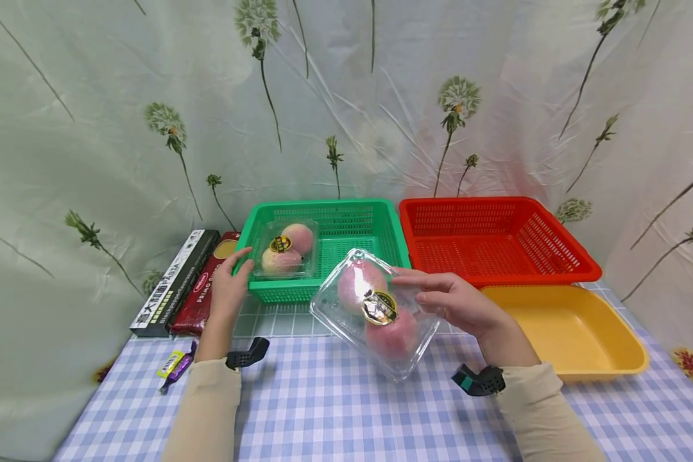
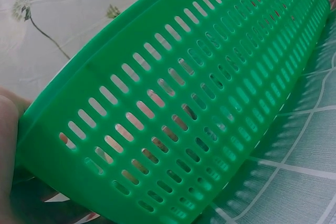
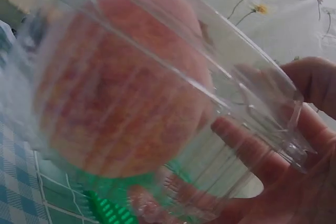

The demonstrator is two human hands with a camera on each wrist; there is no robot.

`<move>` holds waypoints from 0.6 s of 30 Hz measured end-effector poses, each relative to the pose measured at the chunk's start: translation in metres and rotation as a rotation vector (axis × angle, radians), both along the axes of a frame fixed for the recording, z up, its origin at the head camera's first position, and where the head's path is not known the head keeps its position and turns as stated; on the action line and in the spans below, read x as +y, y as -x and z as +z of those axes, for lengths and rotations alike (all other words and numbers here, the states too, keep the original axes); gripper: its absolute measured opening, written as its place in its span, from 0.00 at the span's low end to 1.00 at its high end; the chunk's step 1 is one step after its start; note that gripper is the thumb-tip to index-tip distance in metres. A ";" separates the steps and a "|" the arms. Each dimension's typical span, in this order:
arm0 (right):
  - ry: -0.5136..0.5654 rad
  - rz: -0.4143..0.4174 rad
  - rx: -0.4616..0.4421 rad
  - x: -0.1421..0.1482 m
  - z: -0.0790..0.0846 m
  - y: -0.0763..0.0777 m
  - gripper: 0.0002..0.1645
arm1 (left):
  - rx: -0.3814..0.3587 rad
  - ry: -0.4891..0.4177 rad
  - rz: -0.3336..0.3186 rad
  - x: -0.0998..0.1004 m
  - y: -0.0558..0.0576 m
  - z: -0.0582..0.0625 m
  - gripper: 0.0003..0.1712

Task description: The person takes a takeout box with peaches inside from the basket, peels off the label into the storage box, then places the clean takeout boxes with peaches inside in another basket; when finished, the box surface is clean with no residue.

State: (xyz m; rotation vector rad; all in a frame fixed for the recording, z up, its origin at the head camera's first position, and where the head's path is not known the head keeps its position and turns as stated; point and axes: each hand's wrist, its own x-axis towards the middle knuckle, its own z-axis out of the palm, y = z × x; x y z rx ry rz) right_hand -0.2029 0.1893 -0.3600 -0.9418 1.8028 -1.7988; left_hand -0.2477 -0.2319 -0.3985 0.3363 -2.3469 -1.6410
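My right hand grips a clear plastic box of peaches by its right edge, tilted above the checked cloth. Two pink peaches and a gold-and-black round sticker show through it. In the right wrist view the fingers spread along one side of the box, with the thumb at its edge. My left hand holds the left end of the green basket; in the left wrist view it wraps the basket's corner, partly hidden by the slotted wall. Inside the basket's left half lies another box of peaches.
A red basket adjoins the green one on the right, with a yellow tray in front of it. Left of the green basket lie a black-and-white pasta box and a red packet. Small yellow and purple wrappers lie nearer.
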 end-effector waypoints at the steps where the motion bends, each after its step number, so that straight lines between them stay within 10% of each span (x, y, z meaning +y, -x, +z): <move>1: -0.002 0.021 0.011 0.000 -0.001 0.000 0.24 | 0.000 0.003 0.001 0.000 0.000 0.000 0.24; 18: -0.085 0.287 0.078 0.003 -0.022 0.011 0.23 | 0.073 0.210 0.104 0.005 -0.004 0.008 0.23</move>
